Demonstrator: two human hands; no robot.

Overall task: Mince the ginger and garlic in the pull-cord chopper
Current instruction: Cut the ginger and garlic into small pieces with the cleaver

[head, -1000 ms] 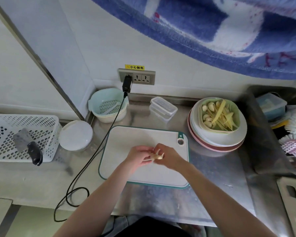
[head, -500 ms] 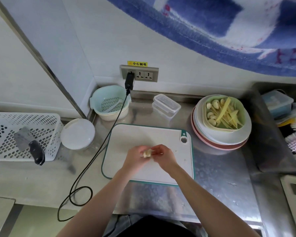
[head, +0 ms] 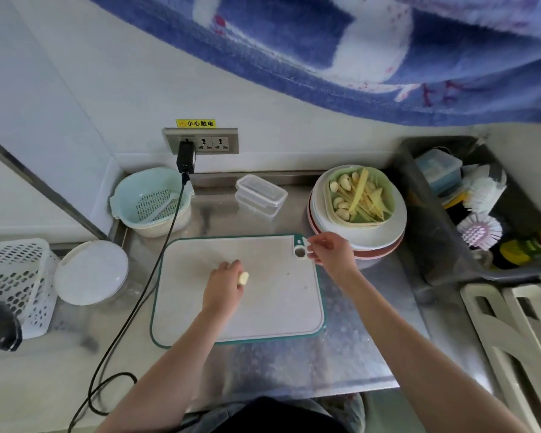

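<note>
My left hand (head: 224,284) holds a pale garlic clove (head: 243,278) over the middle of the white cutting board (head: 200,320). My right hand (head: 328,250) is at the board's far right corner and pinches a thin white scrap of garlic skin (head: 305,242) above the hanging hole. Peeled garlic cloves and ginger strips lie in a green dish (head: 388,195) on stacked plates behind that hand. The chopper with its white lid (head: 91,271) stands left of the board.
A mint colander bowl (head: 132,198) and clear lidded boxes (head: 260,194) sit at the back. A black cable (head: 144,276) runs from the wall socket across the counter. A white perforated basket (head: 16,279) holds a knife at left. A dark tub (head: 444,251) with brushes stands at right.
The two hands were together over the board working on the clove. My right hand has moved away to the far right corner with a piece of skin; my left hand keeps the clove.
</note>
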